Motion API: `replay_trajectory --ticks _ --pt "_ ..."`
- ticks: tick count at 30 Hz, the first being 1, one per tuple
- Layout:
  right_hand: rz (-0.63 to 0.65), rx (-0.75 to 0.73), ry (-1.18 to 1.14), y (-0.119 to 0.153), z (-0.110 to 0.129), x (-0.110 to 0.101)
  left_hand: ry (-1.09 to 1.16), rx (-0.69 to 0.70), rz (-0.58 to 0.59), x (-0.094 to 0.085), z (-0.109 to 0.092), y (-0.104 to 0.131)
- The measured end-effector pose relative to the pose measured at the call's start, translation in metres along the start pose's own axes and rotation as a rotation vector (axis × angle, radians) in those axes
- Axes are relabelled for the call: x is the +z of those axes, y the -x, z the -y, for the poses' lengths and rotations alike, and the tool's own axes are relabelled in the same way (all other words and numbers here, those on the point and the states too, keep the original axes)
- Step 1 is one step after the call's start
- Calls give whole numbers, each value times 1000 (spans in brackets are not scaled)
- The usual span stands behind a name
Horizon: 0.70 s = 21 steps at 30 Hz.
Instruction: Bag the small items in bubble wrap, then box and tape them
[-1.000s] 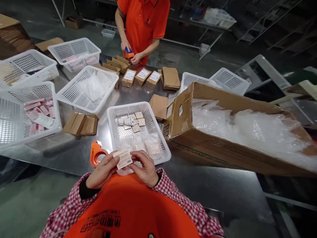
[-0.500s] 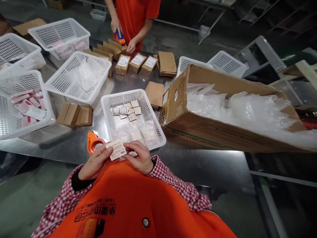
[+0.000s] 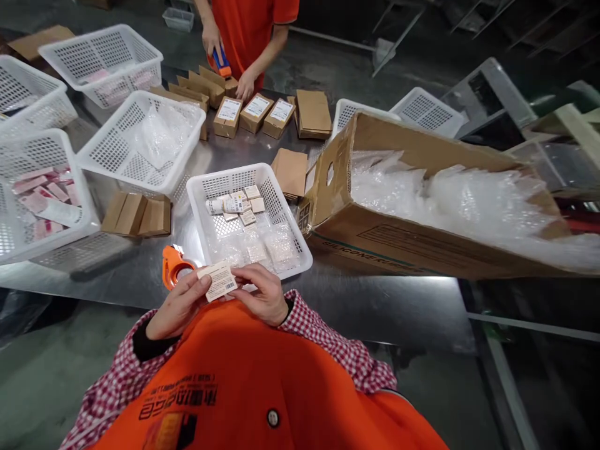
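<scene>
A small cream-coloured box [image 3: 219,281] with printed text and a barcode is held between both hands at the table's front edge. My left hand [image 3: 180,306] pinches its left side, thumb on the printed face. At its right side the fingers of my right hand [image 3: 262,295] are closed on it. Just beyond stands a white basket [image 3: 197,206] with several small boxes [image 3: 239,205] and bubble-wrapped packs [image 3: 279,245]. An orange tape dispenser [image 3: 174,267] lies left of the basket, close to my left hand.
A large carton [image 3: 398,240] of bubble bags is at the right. More white baskets [image 3: 135,175] stand at the left, near folded brown boxes [image 3: 135,214]. Across the table a person in orange [image 3: 248,37] holds a blue-orange tool [image 3: 222,64] over cartons with labels [image 3: 229,115].
The view has shifted slightly, so the baskets and carton sit a little higher and further left. Both hands still hold the small box. The other person's right-side hand has moved nearer the labelled cartons.
</scene>
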State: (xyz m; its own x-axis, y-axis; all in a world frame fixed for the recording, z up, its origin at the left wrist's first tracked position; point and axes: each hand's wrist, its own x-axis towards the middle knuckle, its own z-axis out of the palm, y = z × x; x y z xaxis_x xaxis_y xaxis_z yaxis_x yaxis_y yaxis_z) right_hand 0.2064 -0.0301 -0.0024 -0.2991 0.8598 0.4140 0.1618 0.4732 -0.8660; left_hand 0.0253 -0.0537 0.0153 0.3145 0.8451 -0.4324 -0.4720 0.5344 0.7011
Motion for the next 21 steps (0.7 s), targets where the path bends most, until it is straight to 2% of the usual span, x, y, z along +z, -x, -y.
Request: replay_trajectory --ticks 21 --pt "15 35 10 1 -1 3 31 -4 -45 -1 2 1"
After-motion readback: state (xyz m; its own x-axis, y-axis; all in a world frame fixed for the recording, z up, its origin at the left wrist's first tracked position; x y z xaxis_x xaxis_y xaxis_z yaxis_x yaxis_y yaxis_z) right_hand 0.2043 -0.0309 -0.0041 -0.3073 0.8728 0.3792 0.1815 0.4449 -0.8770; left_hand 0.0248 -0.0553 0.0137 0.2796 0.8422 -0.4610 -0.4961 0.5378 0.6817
